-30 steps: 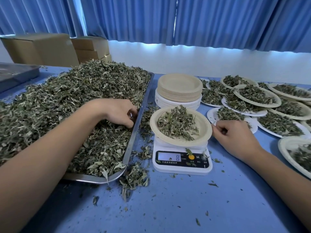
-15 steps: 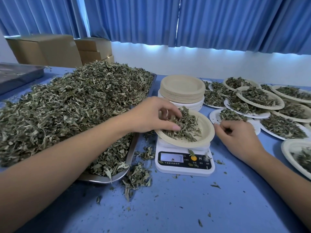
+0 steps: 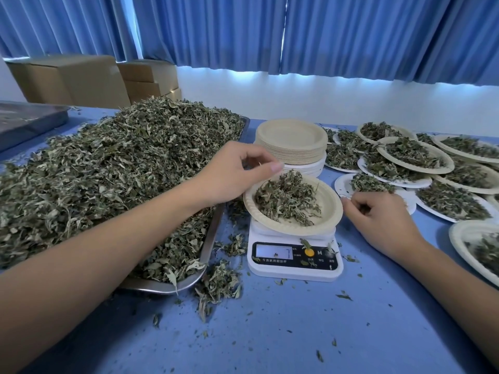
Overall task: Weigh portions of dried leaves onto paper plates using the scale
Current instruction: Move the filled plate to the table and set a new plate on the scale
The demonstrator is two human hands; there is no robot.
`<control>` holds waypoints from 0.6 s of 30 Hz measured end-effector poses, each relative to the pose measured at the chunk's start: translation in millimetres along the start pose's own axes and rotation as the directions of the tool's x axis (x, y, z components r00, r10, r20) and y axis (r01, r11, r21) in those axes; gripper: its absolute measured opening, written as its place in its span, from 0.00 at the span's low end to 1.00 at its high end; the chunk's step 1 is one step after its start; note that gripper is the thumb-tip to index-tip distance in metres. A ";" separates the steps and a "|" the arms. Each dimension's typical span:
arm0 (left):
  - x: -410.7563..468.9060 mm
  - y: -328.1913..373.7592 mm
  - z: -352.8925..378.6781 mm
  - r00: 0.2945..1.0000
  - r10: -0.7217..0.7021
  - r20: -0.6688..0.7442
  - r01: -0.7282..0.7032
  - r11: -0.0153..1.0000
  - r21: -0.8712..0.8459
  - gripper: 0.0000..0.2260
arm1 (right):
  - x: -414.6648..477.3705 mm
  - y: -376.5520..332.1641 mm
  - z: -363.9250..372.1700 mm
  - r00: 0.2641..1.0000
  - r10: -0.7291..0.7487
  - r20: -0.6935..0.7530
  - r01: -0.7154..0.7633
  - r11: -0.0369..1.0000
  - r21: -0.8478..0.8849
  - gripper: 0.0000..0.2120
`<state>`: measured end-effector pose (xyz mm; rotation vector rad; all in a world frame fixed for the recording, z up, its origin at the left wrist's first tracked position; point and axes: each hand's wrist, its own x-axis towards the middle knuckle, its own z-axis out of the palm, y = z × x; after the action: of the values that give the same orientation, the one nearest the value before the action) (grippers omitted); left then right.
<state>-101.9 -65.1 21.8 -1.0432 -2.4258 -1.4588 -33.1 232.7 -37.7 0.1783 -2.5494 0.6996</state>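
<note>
The paper plate [image 3: 328,211] of dried leaves [image 3: 286,201] is sitting on the scale [image 3: 294,268], the left hand [image 3: 235,174] hovering over its left rim, fingers loosely bent, pinching something or not I cannot tell, the right hand [image 3: 378,220] resting beside its right rim, curled and empty.

On the scale [image 3: 294,268] panel, only "M" reads clearly.
</note>
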 end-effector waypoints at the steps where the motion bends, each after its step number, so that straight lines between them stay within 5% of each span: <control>1: 1.1 -1.9 -1.0 0.999 -0.016 -0.045 0.016 1.000 0.001 0.06 | 0.1 0.0 -0.2 1.000 0.001 0.001 -0.001 1.000 0.004 0.25; 5: 5.4 -13.5 -7.4 0.969 -0.154 -0.192 0.180 0.975 0.128 0.04 | -0.4 -4.9 -2.2 0.998 0.036 -0.044 -0.032 0.996 0.082 0.23; 8: 5.0 -19.2 -10.4 0.948 -0.268 -0.171 0.305 0.917 0.257 0.05 | -0.9 -13.4 -4.9 0.989 0.125 -0.081 -0.095 0.950 0.299 0.18; 13: 4.8 -13.1 -7.8 0.958 -0.269 -0.101 0.287 0.888 0.358 0.04 | -2.1 -23.5 -6.0 0.977 0.201 0.077 -0.211 0.827 0.521 0.01; 18: 10.4 -3.2 1.5 0.951 -0.306 -0.046 0.291 0.834 0.469 0.04 | -0.1 -36.0 -11.7 0.952 0.291 0.091 -0.286 0.746 0.601 0.05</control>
<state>-111.3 -59.7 23.2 -0.5992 -2.8529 -0.8258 -19.2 207.7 -12.9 -0.0169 -2.2681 1.6378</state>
